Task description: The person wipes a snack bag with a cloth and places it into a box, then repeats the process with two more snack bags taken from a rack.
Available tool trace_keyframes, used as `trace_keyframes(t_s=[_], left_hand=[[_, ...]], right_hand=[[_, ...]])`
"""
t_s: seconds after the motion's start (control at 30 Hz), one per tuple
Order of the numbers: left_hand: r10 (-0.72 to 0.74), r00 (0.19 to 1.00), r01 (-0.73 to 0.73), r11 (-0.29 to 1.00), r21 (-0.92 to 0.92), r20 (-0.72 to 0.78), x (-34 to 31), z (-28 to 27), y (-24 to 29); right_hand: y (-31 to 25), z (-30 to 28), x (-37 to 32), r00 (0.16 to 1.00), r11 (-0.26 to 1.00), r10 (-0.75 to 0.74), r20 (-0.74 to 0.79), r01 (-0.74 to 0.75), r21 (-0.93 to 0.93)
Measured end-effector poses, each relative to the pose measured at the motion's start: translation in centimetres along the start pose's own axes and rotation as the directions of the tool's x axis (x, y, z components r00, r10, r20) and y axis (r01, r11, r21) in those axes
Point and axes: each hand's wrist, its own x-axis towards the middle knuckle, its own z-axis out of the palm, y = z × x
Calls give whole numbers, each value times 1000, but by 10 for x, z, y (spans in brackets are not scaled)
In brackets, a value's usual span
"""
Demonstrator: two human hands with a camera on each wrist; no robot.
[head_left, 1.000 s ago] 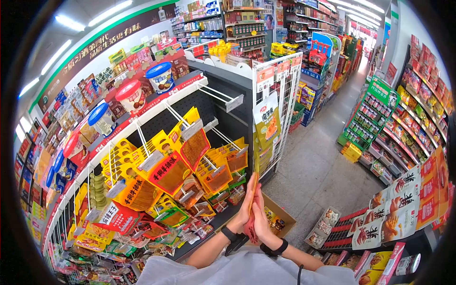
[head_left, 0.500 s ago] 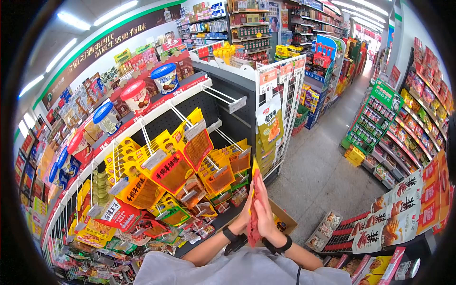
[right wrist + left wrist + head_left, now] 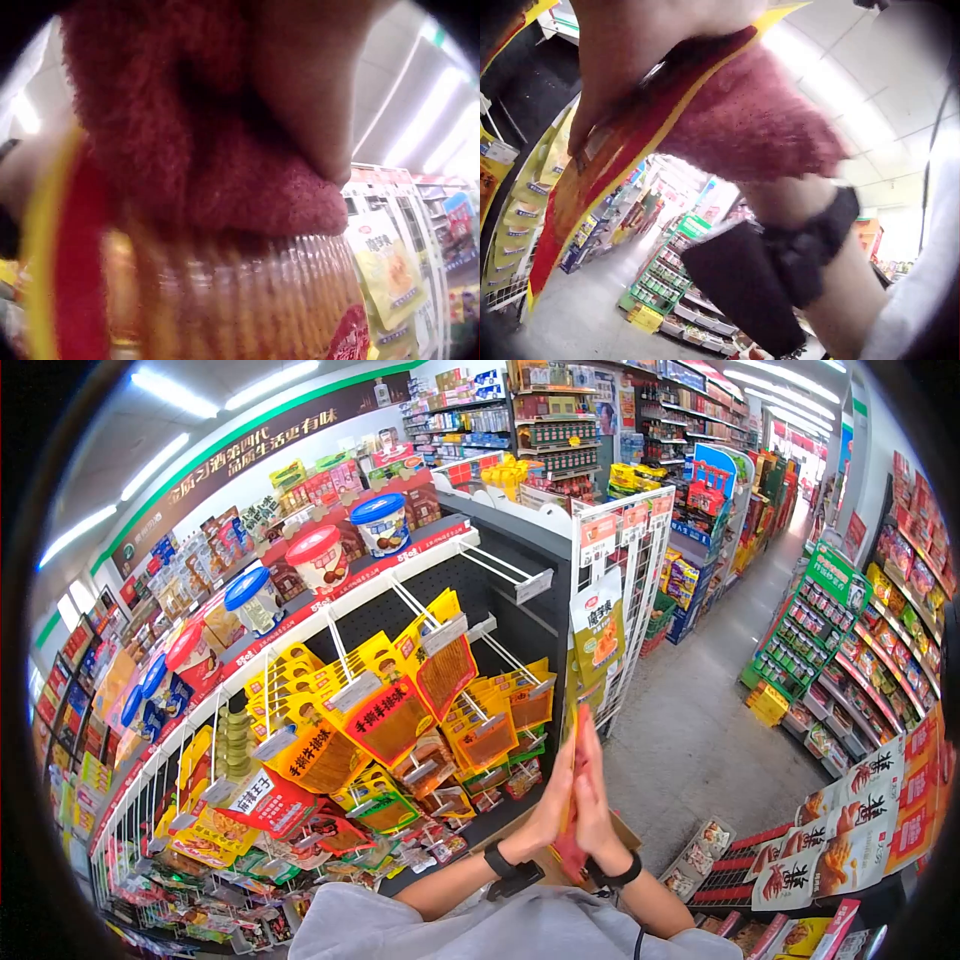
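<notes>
Palm to palm, my left hand [image 3: 545, 810] and right hand [image 3: 597, 812] press together at the front of my body, fingers straight and pointing up. Between them stands a thin snack packet [image 3: 570, 199] with a yellow edge and a red and brown face. The left fingers lie along one side of it. A fuzzy dark red cloth [image 3: 165, 142] lies under my right hand against the other side. In the right wrist view it covers part of the packet's ribbed brown front. The cloth's lower end [image 3: 568, 850] hangs below the palms.
To the left, yellow snack packets [image 3: 390, 715] hang on shelf hooks. Tubs [image 3: 380, 525] line the shelf top. A white wire rack [image 3: 640, 560] with a green pouch [image 3: 597, 625] stands ahead. An aisle floor [image 3: 665, 730] runs right of it, beside a green jar stand [image 3: 810, 620].
The head view has turned left, so shelves and hands sit further right in it. The hands stay pressed on the packet and cloth. The packet's yellow top showed more above the fingers half a second ago.
</notes>
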Motion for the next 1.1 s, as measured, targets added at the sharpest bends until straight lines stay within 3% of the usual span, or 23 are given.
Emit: trace_keyframes(t_s=[0.1,0.2,0.27,0.3,0.43,0.47,0.5,0.57,0.63,0.67,0.73,0.8,0.93,1.0,1.03,1.1], left_hand=[[4,997,1,998,-70,81,-12,7,0],[-119,991,133,881,-455,60,-4,-5,-19],[-128,989,147,913,-381,75,-27,-19,-64],[-214,975,213,830,-516,59,-37,-16,-72],[-38,988,52,994,-91,151,-10,-1,37],[14,982,-21,999,34,188,-2,4,61],[59,973,-71,996,45,221,1,6,79],[88,973,-94,995,15,213,10,4,92],[45,989,-36,997,-65,140,16,1,93],[-1,994,18,988,-152,114,19,0,88],[-115,987,152,906,-396,115,17,1,72],[-221,959,285,722,-631,180,6,2,55],[-281,913,386,367,-846,295,-7,-4,37],[-292,904,399,314,-862,312,-5,-9,30],[-302,898,408,301,-862,320,-5,-10,27],[-342,893,418,389,-821,293,-11,-11,22]], right_hand=[[31,-16,6,962,932,272,-36,-254,257],[8,5,-7,998,998,57,7,-57,-8],[-19,18,-18,996,981,-71,63,81,-174],[-30,18,-18,991,968,-96,92,115,-225],[-58,-9,13,967,913,-246,65,253,-319],[-42,-17,2,998,989,-68,-12,66,-133],[-14,-24,-19,990,990,128,-53,-124,68],[-30,-10,-17,987,984,132,-95,-118,133],[-61,19,-8,988,987,-146,-58,142,-72],[-71,18,-18,989,967,-139,42,145,-210],[-61,8,-7,964,900,-233,130,264,-346],[-52,-11,17,966,886,-232,115,259,-385],[-13,-29,16,992,886,-90,-93,37,-461],[-16,-11,-6,977,827,-200,-76,127,-548],[-20,1,-14,963,800,-271,12,232,-553],[-37,14,-27,971,770,-188,145,237,-593]])
